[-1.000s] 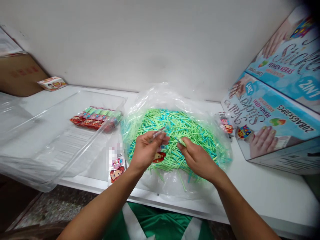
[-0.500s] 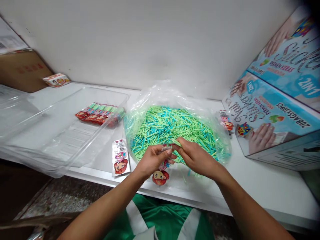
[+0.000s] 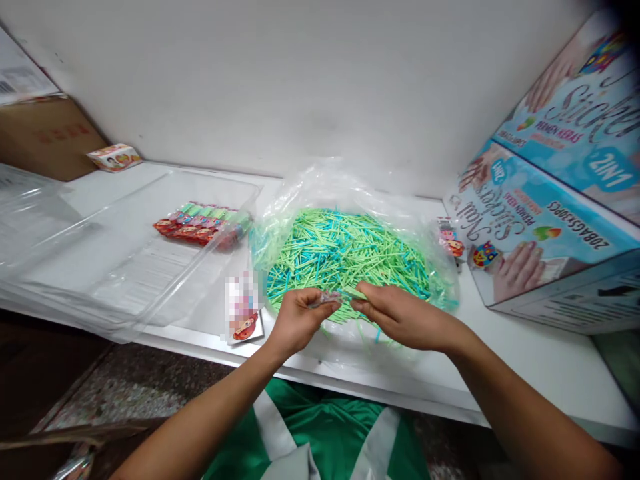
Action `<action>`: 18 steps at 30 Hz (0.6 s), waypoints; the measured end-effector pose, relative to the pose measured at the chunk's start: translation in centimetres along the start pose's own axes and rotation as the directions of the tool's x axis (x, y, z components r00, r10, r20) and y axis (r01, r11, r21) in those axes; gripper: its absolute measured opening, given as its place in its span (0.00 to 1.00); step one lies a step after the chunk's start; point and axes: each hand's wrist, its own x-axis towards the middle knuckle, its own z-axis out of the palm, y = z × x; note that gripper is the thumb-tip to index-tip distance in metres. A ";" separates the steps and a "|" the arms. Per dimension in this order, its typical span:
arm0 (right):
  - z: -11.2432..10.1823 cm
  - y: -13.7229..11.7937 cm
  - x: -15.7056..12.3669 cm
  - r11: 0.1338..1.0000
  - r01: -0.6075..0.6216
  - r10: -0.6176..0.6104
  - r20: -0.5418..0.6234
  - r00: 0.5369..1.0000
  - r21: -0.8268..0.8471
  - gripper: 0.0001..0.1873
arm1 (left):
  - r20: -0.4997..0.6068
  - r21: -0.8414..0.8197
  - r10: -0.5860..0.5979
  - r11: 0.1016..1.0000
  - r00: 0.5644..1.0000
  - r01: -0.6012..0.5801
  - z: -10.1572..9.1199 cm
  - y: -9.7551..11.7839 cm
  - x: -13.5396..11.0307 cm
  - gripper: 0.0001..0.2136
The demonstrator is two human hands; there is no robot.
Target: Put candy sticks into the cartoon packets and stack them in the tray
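Observation:
A heap of green and blue sticks lies on an opened clear plastic bag on the white table. Just in front of the heap, my left hand is closed on a small clear packet. My right hand pinches a green stick whose end meets the mouth of that packet. The two hands almost touch. Beside my left wrist a flat printed packet with a cartoon face lies on the table.
At the left stands a clear plastic tray with a row of filled packets. Blue printed cartons are stacked at the right. A brown box and a small carton sit at the far left by the wall.
Both hands have drawn back from over the heap toward the table's front edge. The packet in my left hand has turned flat, so its cartoon end no longer hangs down.

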 end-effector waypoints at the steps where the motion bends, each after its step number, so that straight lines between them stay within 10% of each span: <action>1: -0.1 0.0 0.0 1.000 0.006 -0.006 0.028 1.000 0.002 0.14 | -0.006 0.064 0.036 0.997 0.999 -0.036 0.0 0.0 -0.1 0.13; 6: -0.4 0.0 0.0 0.999 0.034 -0.031 0.134 0.991 -0.026 0.14 | 0.018 0.361 0.236 0.905 0.972 -0.226 -0.4 0.0 -0.7 0.11; 12: -0.1 -0.6 0.2 0.974 0.027 0.016 0.186 0.982 -0.224 0.12 | 0.191 0.651 0.483 0.589 0.855 -0.479 -1.1 -0.3 -0.8 0.08; 18: 1.0 -1.2 0.5 0.955 0.014 0.033 0.154 0.988 -0.296 0.33 | 0.421 0.699 0.283 0.505 0.862 -0.507 -0.5 0.6 -1.3 0.12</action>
